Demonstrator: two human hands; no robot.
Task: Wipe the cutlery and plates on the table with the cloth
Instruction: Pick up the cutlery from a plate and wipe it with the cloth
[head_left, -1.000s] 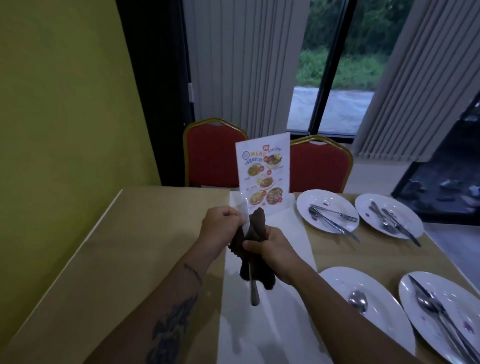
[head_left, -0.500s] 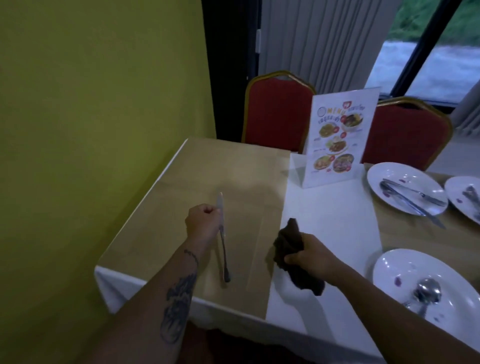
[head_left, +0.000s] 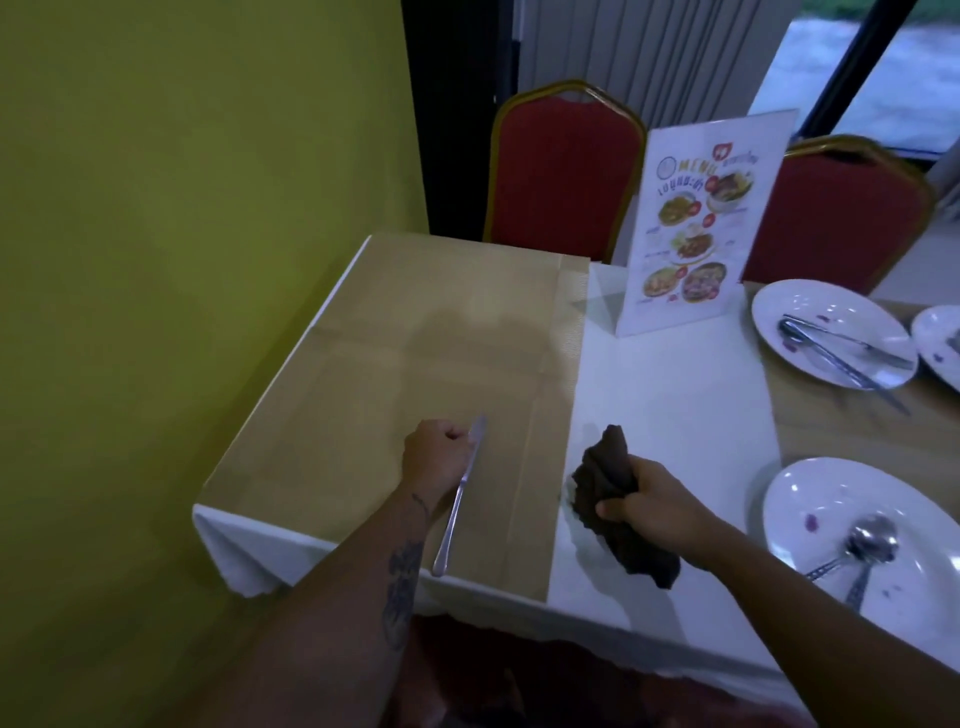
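My left hand grips a silver table knife near its blade, low over the tan mat at the table's left; the handle points toward me. My right hand holds a bunched dark brown cloth above the white runner. A white plate at the near right carries a spoon and a few purple specks. Farther back, another white plate holds crossed cutlery.
A standing menu card is at the back of the runner. Two red chairs stand behind the table. A yellow-green wall runs close along the table's left edge. A third plate is cut off at the right.
The hands have come apart: one second ago both held the knife inside the cloth. My left hand has carried the knife left and down over the tan mat, and my view turned left.
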